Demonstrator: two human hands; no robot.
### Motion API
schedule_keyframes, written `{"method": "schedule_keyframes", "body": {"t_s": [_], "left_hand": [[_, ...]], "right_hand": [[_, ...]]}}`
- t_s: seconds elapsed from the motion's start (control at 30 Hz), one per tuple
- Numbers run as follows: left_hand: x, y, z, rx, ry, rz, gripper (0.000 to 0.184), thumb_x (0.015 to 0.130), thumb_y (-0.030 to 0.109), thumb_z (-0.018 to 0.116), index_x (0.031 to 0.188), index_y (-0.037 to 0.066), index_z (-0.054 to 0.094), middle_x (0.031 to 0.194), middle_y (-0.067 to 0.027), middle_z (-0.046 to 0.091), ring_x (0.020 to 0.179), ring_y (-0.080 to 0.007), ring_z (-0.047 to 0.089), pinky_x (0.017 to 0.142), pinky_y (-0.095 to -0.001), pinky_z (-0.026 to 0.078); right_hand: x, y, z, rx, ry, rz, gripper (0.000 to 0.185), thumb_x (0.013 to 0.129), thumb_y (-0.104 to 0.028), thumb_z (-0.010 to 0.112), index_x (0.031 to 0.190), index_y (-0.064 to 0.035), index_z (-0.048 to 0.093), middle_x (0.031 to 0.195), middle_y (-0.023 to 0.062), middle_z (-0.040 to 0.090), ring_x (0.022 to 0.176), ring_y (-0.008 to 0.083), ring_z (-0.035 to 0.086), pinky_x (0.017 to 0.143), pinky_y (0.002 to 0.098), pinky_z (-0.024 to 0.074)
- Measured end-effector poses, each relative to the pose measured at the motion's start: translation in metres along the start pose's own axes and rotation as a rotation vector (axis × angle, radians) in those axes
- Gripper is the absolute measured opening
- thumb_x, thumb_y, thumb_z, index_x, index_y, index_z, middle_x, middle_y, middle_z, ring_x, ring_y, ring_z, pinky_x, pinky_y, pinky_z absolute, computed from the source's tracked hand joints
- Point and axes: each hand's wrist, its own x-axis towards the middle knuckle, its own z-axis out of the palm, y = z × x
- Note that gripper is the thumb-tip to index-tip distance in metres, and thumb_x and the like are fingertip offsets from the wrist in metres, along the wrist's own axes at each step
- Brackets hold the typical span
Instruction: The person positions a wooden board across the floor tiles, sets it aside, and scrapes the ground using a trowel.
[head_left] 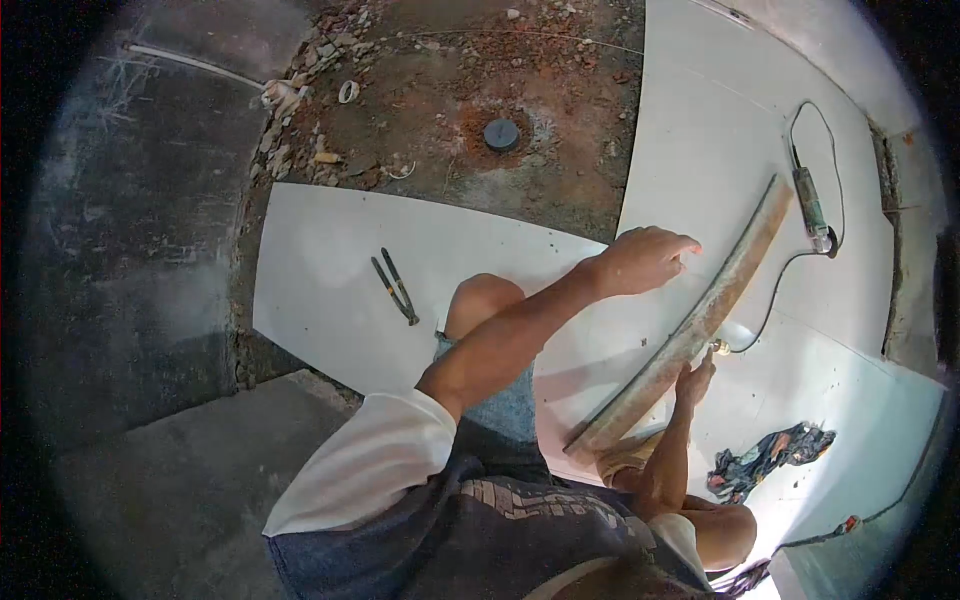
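My left hand (645, 262) hovers over the white sheet, left of a long, dusty, slightly curved strip (690, 340). Its fingers are partly bent and apart, with nothing visible between them. On the strip's other side, my right hand (697, 378) is closed at a small brass-coloured fitting (720, 347), its fingers partly hidden. A dark cable (772, 295) runs from the fitting towards a green angle grinder (812, 210) lying past the strip's far end. A pale, bright round shape beside the fitting is too washed out to identify.
Black-handled pincers (395, 287) lie on the white sheet (330, 250) at left. A crumpled dark cloth (770, 460) sits at right. Beyond the sheet are broken soil, rubble (320, 50) and a round grey pipe cap (501, 135). A rough wall edge borders the right side.
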Motion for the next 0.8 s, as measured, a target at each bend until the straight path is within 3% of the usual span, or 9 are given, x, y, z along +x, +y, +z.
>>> {"method": "schedule_keyframes", "body": {"t_s": [0.27,0.33,0.4,0.53,0.63,0.67,0.7,0.77,0.8], "left_hand": [[-0.01,0.007,-0.012,-0.053,0.068,-0.083,0.037,0.092,0.015,0.056,0.128,0.008,0.062,0.114,-0.0183,0.069,0.107,-0.0352,0.065,0.095,-0.0461,0.05],[-0.016,0.011,-0.025,-0.058,0.065,-0.129,0.037,0.092,0.015,0.056,0.127,0.009,0.063,0.11,-0.0185,0.07,0.102,-0.0335,0.067,0.092,-0.044,0.051],[-0.03,0.004,-0.053,-0.178,0.172,-0.219,0.037,0.09,0.018,0.059,0.126,0.01,0.065,0.102,-0.019,0.071,0.092,-0.0308,0.069,0.084,-0.0417,0.053],[-0.101,-0.066,-0.129,-0.331,0.835,-0.144,0.037,0.093,0.019,0.063,0.128,0.007,0.063,0.094,-0.0037,0.069,0.082,-0.0083,0.059,0.073,-0.0265,0.05],[-0.231,-0.166,-0.146,-0.132,0.93,-0.547,0.044,0.092,0.015,0.064,0.134,0.004,0.058,0.109,-0.0135,0.07,0.101,-0.0246,0.066,0.089,-0.0354,0.051],[-0.298,-0.258,-0.119,0.279,0.936,-0.538,0.048,0.092,0.014,0.064,0.138,0.004,0.054,0.118,-0.0163,0.066,0.105,-0.0287,0.064,0.089,-0.0358,0.053],[-0.342,-0.263,-0.114,-0.063,0.913,-0.929,0.052,0.092,0.016,0.066,0.14,0.002,0.049,0.13,-0.0197,0.06,0.11,-0.0334,0.061,0.092,-0.0369,0.052],[-0.496,-0.416,-0.017,0.947,0.421,-0.963,0.05,0.102,0.029,0.052,0.146,0.005,0.045,0.142,-0.0157,0.054,0.123,-0.033,0.055,0.099,-0.0485,0.048],[-0.512,-0.403,0.007,0.27,0.895,-1.247,0.06,0.102,0.049,0.048,0.137,0.0,0.048,0.131,-0.0272,0.052,0.116,-0.0444,0.055,0.103,-0.0563,0.041]], "right_hand": [[0.073,-0.085,-0.035,0.202,-0.003,-0.288,0.041,0.086,0.002,0.057,0.126,-0.0045,0.064,0.116,0.0182,0.066,0.111,0.0354,0.061,0.094,0.0424,0.0496],[0.119,-0.079,-0.049,0.261,0.191,-0.605,0.052,0.082,0.011,0.051,0.131,-0.0058,0.06,0.124,0.0177,0.063,0.119,0.0347,0.058,0.101,0.0403,0.0478],[0.152,-0.095,-0.112,0.281,0.044,-0.572,0.062,0.08,0.016,0.05,0.137,-0.0067,0.056,0.133,0.0173,0.059,0.127,0.0342,0.054,0.109,0.0401,0.0424],[0.205,-0.086,-0.27,-0.038,0.197,-0.941,0.066,0.08,0.015,0.056,0.141,-0.0083,0.052,0.139,0.0168,0.055,0.133,0.0342,0.049,0.113,0.0398,0.0387],[0.228,-0.062,-0.391,-0.43,0.224,-0.79,0.062,0.082,0.013,0.059,0.14,-0.0062,0.053,0.14,0.0152,0.056,0.132,0.0326,0.05,0.111,0.0413,0.0411],[0.274,-0.021,-0.422,-0.398,0.248,-0.578,0.059,0.084,0.01,0.059,0.141,-0.0052,0.052,0.142,0.015,0.055,0.134,0.0318,0.049,0.111,0.0436,0.0409],[0.297,0.0,-0.466,-0.426,0.273,-0.652,0.059,0.085,0.009,0.058,0.141,-0.005,0.051,0.143,0.0152,0.054,0.134,0.0319,0.049,0.112,0.0439,0.04],[0.294,-0.017,-0.507,-0.482,0.323,-0.674,0.058,0.086,0.008,0.056,0.142,-0.0047,0.05,0.144,0.0158,0.053,0.135,0.0323,0.048,0.113,0.0442,0.0383],[0.279,-0.047,-0.515,-0.517,0.345,-0.629,0.058,0.086,0.007,0.055,0.143,-0.0046,0.049,0.144,0.0162,0.053,0.135,0.0326,0.047,0.114,0.0441,0.0375]]}}
